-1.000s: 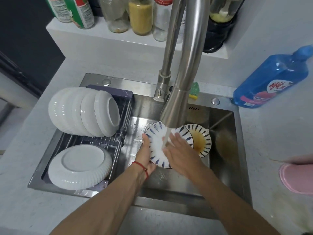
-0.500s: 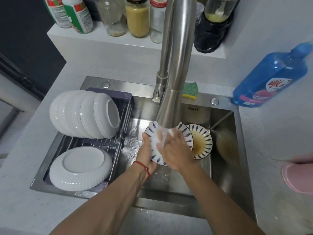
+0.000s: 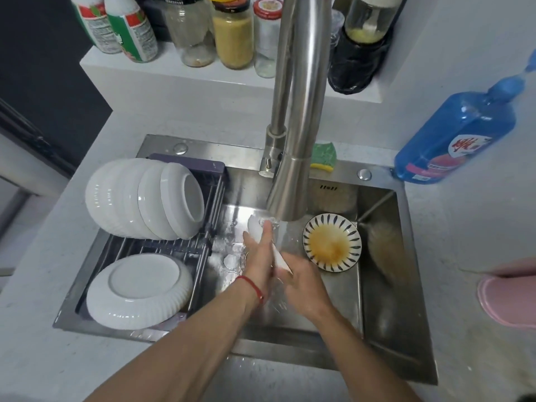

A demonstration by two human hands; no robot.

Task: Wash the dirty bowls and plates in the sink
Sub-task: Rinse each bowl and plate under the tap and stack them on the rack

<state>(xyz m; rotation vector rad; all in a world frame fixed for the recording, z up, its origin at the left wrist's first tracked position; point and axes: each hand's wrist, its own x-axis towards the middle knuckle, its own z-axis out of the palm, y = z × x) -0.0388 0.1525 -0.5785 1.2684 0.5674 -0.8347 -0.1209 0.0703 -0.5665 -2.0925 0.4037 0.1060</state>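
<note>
Your left hand (image 3: 258,253) and right hand (image 3: 301,282) now hold white blue-striped ceramic plate (image 3: 280,258) tipped edge-on under steel tap's (image 3: 290,195) stream, seemingly rinsing its back; brown-stained striped bowl (image 3: 332,242) waits uncovered in sink.

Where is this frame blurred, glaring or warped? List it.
Head view: the plate between the left hand and right hand smears with motion under the running water; glare streaks the faucet and the wet sink floor; wide-angle warp bends the blue bottle and counter edges outward.
</note>
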